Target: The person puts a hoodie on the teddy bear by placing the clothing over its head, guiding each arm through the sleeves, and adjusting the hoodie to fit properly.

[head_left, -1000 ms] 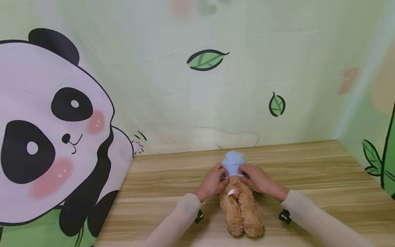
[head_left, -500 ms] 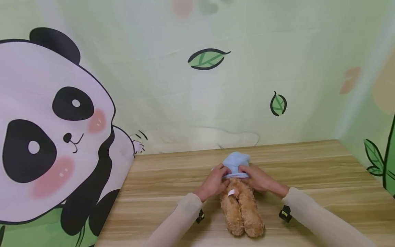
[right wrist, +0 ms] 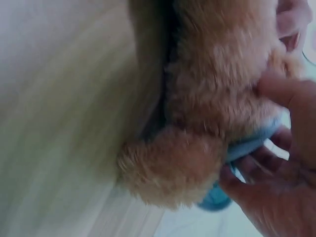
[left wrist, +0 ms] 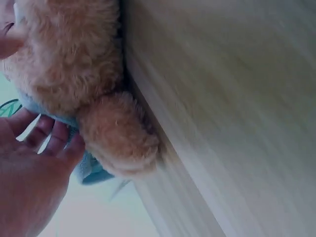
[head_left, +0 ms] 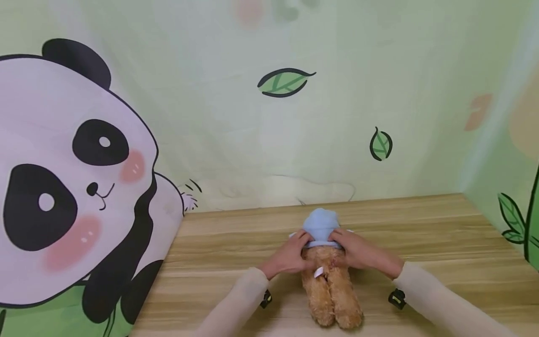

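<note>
A brown plush toy (head_left: 334, 295) lies on the table with its two legs toward me and a white tag (head_left: 318, 272) near its rump. Light blue doll clothing (head_left: 322, 225) covers its upper part. My left hand (head_left: 290, 255) holds the toy's left side, fingers on the hem and thumb on the fur. On the opposite side my right hand (head_left: 358, 250) grips likewise; in the right wrist view its thumb (right wrist: 281, 89) presses the fur while the fingers bend at the blue edge. A furry limb (left wrist: 121, 133) sticks out below the hem in the left wrist view.
The wood-grain table (head_left: 227, 234) meets a pale green printed backdrop (head_left: 210, 117) behind the toy. A large printed panda (head_left: 122, 196) is at the left. Small black wrist devices (head_left: 397, 298) sit under both sleeves.
Both hands have gone from pinching the hem to holding the toy's sides, the thumbs now on the fur. The blue clothing has straightened, and the toy has shifted slightly toward me.
</note>
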### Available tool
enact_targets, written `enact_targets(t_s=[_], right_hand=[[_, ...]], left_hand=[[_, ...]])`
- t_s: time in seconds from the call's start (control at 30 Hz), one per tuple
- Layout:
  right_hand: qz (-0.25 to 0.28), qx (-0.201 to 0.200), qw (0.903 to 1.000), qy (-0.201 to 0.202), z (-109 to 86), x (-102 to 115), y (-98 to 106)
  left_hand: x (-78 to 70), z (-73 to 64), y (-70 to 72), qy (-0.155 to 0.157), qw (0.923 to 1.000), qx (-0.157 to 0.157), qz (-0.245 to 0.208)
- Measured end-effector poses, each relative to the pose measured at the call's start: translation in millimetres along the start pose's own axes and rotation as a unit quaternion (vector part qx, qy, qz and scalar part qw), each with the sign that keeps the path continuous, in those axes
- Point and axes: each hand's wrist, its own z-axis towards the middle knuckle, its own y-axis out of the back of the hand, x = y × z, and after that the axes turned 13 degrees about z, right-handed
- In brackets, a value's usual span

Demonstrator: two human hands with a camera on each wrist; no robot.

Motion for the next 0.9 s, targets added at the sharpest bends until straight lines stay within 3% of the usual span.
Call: enact_targets(t_s=[0.1,0.33,0.63,0.9], right_hand=[[-0.034,-0.034,0.9987,0.017,-1.5,5.6,-5.5],[-0.087,-0.078,0.9924,0.039,-2.7,12.3,-14.1],[-0.110,-0.100,0.9886,0.021,-2.1,9.4,-21.2],[-0.144,-0.131,0.9808,-0.007,-1.8,12.5,-30.1]], left_hand=[[-0.2,-1.9,1.6,-0.013,0.9998,0.000,0.013],[-10.3,-2.8,-1.3,-0.037,0.9942,-0.071,0.072],[-17.7,0.2,-10.2,-0.013,0.9868,-0.102,0.126],[-23.3,6.0,-15.1,0.004,0.9711,-0.111,0.211]])
